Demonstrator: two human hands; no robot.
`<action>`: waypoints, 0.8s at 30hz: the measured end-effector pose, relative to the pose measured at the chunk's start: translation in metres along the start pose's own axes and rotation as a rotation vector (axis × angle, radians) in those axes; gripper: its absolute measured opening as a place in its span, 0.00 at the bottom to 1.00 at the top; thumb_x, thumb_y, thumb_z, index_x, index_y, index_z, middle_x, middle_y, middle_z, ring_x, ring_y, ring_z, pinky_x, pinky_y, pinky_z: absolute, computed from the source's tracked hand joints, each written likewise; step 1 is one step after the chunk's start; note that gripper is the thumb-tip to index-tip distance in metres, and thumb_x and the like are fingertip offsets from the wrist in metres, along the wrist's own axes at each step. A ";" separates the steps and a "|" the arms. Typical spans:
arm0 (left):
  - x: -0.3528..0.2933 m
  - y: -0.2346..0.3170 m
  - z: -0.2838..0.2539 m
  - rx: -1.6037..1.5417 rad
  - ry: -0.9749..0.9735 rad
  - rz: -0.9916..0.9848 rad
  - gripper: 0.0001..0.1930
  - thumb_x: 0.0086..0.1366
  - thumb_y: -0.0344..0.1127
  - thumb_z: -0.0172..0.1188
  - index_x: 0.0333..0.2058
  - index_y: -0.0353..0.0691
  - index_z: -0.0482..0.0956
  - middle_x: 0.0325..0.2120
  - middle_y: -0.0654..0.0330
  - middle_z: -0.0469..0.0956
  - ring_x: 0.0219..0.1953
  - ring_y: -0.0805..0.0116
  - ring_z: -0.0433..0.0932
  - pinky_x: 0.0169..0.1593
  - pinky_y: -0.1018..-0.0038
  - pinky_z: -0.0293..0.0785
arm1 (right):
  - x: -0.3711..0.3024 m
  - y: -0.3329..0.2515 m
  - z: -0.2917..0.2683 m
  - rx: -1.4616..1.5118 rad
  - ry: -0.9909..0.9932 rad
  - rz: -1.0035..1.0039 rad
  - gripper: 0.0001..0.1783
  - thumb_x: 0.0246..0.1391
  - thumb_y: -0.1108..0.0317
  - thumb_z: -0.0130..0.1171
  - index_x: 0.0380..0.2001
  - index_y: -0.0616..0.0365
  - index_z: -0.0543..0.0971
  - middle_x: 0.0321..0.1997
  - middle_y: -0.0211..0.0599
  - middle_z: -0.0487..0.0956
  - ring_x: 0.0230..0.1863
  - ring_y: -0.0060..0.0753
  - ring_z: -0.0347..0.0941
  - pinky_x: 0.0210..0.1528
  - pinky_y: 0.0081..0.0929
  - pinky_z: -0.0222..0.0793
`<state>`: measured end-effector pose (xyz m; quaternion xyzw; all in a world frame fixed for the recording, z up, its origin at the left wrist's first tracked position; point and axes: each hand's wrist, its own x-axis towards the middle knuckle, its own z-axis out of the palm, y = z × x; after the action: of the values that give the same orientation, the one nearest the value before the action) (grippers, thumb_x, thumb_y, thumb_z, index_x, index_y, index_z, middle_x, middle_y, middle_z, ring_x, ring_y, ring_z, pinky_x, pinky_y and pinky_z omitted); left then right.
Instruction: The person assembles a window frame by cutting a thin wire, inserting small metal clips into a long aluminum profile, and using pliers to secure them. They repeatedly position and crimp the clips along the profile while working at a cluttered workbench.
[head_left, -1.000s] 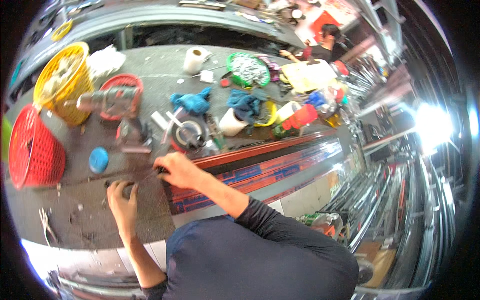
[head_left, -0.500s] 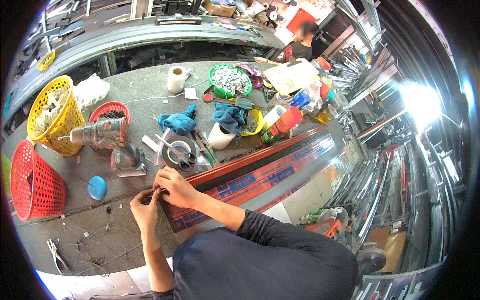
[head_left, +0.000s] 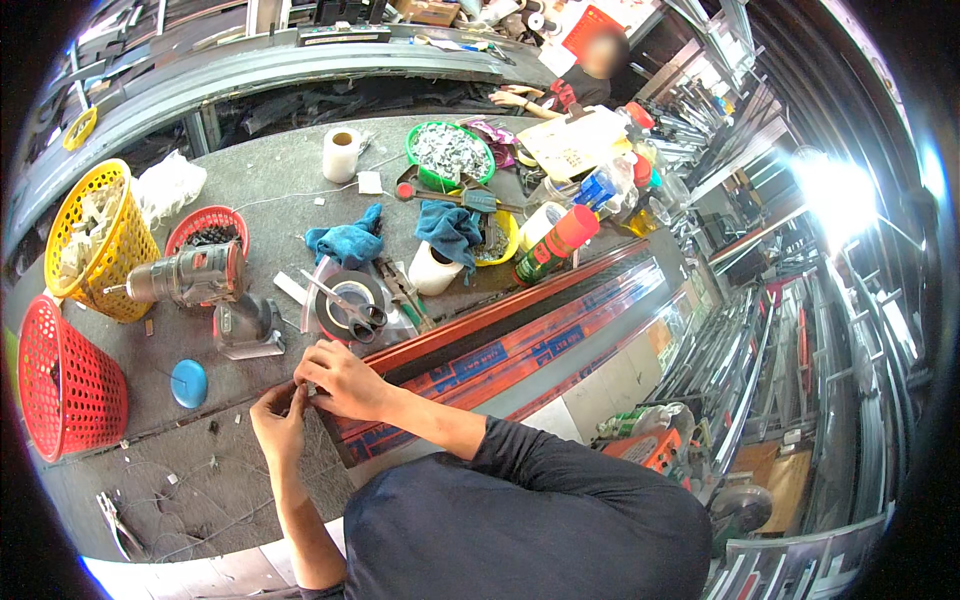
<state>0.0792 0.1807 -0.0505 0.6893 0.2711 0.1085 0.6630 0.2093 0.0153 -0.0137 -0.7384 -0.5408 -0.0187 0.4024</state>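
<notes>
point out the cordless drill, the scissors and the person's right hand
Cordless drill [head_left: 203, 276]: head view, on its body.
Scissors [head_left: 352, 306]: head view, where blades meet handles.
Right hand [head_left: 346, 383]: head view, on the back of the hand.

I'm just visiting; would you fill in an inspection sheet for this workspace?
Surface: grey table, small scraps scattered on it.
Things in hand: too small to tell; long red bars lie beside the right hand.
Clutter: drill, scissors, blue cloths, tall red basket.
Hands: left hand and right hand close together, fingertips meeting.
Cables: thin strands at near left; wire or string, cannot tell.
Surroundings: co-worker beyond the table; metal bars at right.
</notes>
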 end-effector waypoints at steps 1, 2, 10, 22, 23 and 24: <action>0.001 -0.005 0.004 -0.014 0.039 0.085 0.14 0.75 0.33 0.78 0.52 0.29 0.91 0.41 0.58 0.92 0.42 0.75 0.87 0.46 0.75 0.82 | 0.000 0.000 -0.005 -0.028 0.008 0.038 0.23 0.53 0.70 0.80 0.51 0.57 0.82 0.54 0.40 0.82 0.60 0.53 0.79 0.65 0.51 0.75; 0.002 -0.010 0.007 -0.037 0.066 0.168 0.14 0.76 0.33 0.76 0.54 0.29 0.90 0.42 0.57 0.92 0.43 0.75 0.87 0.48 0.75 0.83 | -0.002 0.000 -0.011 -0.054 0.015 0.076 0.23 0.55 0.69 0.80 0.52 0.58 0.82 0.55 0.41 0.82 0.62 0.54 0.78 0.65 0.51 0.75; 0.019 -0.024 0.046 -0.187 0.196 0.222 0.11 0.80 0.31 0.71 0.55 0.32 0.88 0.39 0.60 0.90 0.40 0.74 0.87 0.48 0.74 0.82 | -0.021 0.015 -0.043 -0.187 -0.458 0.310 0.20 0.73 0.55 0.68 0.52 0.62 0.84 0.54 0.53 0.86 0.57 0.60 0.85 0.61 0.54 0.80; 0.042 0.014 0.063 -0.582 0.022 -0.069 0.15 0.84 0.42 0.69 0.55 0.35 0.88 0.30 0.65 0.83 0.28 0.76 0.79 0.33 0.75 0.76 | -0.016 0.000 -0.067 -0.102 -0.263 0.103 0.18 0.72 0.59 0.71 0.51 0.64 0.83 0.52 0.49 0.83 0.55 0.57 0.83 0.60 0.49 0.81; 0.041 0.016 0.063 -0.547 0.033 -0.116 0.16 0.83 0.42 0.70 0.55 0.35 0.88 0.31 0.65 0.83 0.29 0.76 0.79 0.34 0.76 0.76 | -0.015 0.000 -0.067 -0.101 -0.239 0.089 0.18 0.71 0.59 0.72 0.51 0.64 0.83 0.52 0.49 0.83 0.55 0.57 0.83 0.59 0.49 0.81; 0.040 0.017 0.063 -0.518 0.028 -0.109 0.16 0.82 0.44 0.71 0.54 0.35 0.89 0.31 0.64 0.84 0.29 0.77 0.79 0.36 0.76 0.76 | -0.013 -0.001 -0.065 -0.097 -0.257 0.102 0.18 0.70 0.60 0.72 0.51 0.63 0.83 0.51 0.49 0.83 0.54 0.57 0.83 0.59 0.49 0.81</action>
<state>0.1485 0.1485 -0.0482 0.4795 0.2801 0.1480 0.8183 0.2295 -0.0352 0.0247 -0.7799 -0.5482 0.0702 0.2939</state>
